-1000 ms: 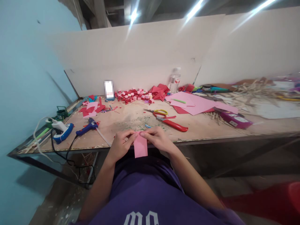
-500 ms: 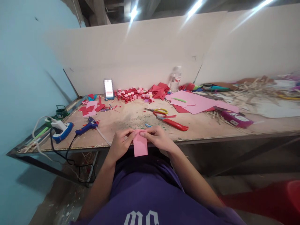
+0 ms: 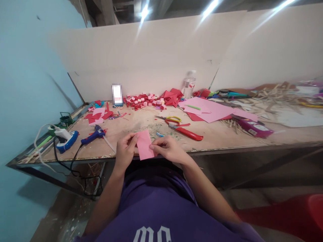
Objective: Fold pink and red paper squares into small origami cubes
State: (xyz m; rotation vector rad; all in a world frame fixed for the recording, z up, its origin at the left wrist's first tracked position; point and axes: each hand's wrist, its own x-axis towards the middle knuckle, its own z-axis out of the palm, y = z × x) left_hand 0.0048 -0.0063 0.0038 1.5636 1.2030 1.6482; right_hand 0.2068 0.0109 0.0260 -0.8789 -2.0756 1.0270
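A small rectangular piece of pink paper (image 3: 144,146) is held slightly tilted at the table's front edge. My left hand (image 3: 126,148) pinches its upper left side between thumb and fingers. On its right edge, my right hand (image 3: 168,148) is closed in a pinch, with the thumb on the near face. Just beyond the hands lie scissors (image 3: 173,120) with yellow and red handles and a red-handled utility knife (image 3: 188,131). Many small red and pink paper cubes (image 3: 145,101) are heaped at the back of the table.
To the left are a blue glue gun (image 3: 94,135), a power strip (image 3: 67,142) with cables, and red and pink paper scraps (image 3: 98,116). A phone (image 3: 117,95) stands at the back. Rightward lie pink sheets (image 3: 214,109), a bottle (image 3: 189,84), a purple box (image 3: 254,128) and wood strips (image 3: 275,92).
The pink paper has been raised and turned at an angle, showing more of its face. My left hand shifted left along it; my right hand slid from the top edge down to the right edge.
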